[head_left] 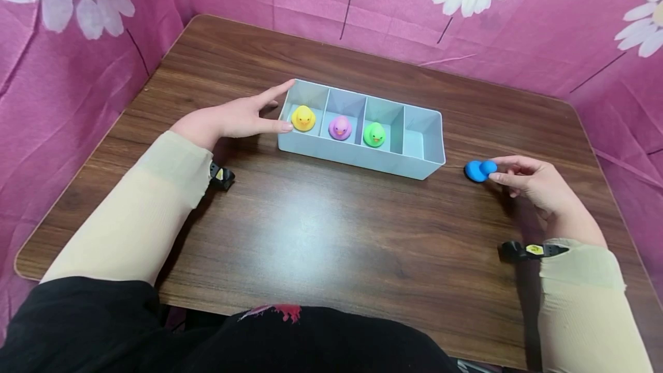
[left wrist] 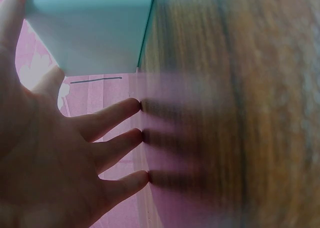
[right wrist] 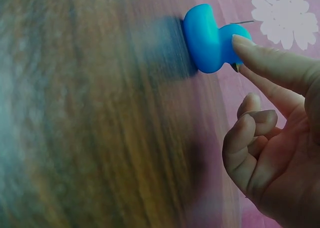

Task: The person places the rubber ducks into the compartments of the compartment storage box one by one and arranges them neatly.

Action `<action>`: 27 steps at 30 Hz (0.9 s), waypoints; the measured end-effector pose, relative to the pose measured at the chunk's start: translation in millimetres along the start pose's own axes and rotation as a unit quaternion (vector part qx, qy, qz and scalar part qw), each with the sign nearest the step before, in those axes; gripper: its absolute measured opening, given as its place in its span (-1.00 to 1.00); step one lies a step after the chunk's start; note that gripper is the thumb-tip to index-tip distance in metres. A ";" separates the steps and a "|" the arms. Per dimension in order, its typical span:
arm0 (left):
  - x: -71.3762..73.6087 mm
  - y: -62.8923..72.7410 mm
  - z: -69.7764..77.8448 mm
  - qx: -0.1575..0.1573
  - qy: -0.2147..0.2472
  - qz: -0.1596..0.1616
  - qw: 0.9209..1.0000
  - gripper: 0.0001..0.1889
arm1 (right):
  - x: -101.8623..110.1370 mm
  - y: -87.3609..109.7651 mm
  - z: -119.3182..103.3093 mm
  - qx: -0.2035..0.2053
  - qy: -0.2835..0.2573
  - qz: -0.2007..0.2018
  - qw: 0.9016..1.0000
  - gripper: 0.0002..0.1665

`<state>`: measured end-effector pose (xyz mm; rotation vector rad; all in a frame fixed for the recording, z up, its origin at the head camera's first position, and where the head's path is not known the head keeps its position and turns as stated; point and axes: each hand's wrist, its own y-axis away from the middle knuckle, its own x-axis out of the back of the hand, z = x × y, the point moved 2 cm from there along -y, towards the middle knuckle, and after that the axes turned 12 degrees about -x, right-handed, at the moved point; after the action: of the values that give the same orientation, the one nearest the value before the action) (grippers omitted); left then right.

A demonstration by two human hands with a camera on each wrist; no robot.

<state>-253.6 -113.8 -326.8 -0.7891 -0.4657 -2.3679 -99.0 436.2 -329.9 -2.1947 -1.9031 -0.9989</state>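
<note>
On the table a grey-blue box (head_left: 357,157) with four compartments holds a yellow rubber duck (head_left: 303,118), a purple rubber duck (head_left: 340,128) and a green rubber duck (head_left: 374,134); the rightmost compartment holds nothing. My left hand (head_left: 235,117) spans the box's left end, index finger at the far corner and thumb at the near one. Its other fingers are spread straight, tips at the tabletop in the left wrist view. Right of the box, my right hand (head_left: 533,183) pinches the head of a blue rubber duck (right wrist: 202,40) between thumb and index finger; the duck's base is at the tabletop.
The brown wooden table (head_left: 331,246) has rounded corners. Pink cloth (head_left: 300,4) printed with white flowers hangs along its back and sides. A black wrist strap (head_left: 533,250) sits on the right forearm.
</note>
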 end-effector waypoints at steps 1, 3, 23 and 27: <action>0.0 0.1 0.2 0.000 0.001 0.000 1.000 -0.02 | -0.4 -0.2 -0.1 0.002 -0.005 -0.002 1.000 -0.68; -0.1 0.3 0.4 0.000 0.005 -0.001 1.000 -0.02 | -1.0 -0.2 -0.3 0.005 -0.017 -0.005 1.000 -0.70; 0.6 1.1 0.9 -0.003 0.001 0.000 1.000 -0.02 | -3.2 -0.5 -22.6 0.015 -0.075 0.000 0.997 -0.72; 0.6 1.1 1.1 -0.004 0.002 -0.001 1.000 -0.03 | -4.0 -1.9 -35.6 0.022 -0.088 -0.002 0.996 -0.72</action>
<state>-252.9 -114.3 -325.5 -0.7885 -0.4548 -2.3738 -115.8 417.0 -304.6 -2.3238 -1.9803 -0.7788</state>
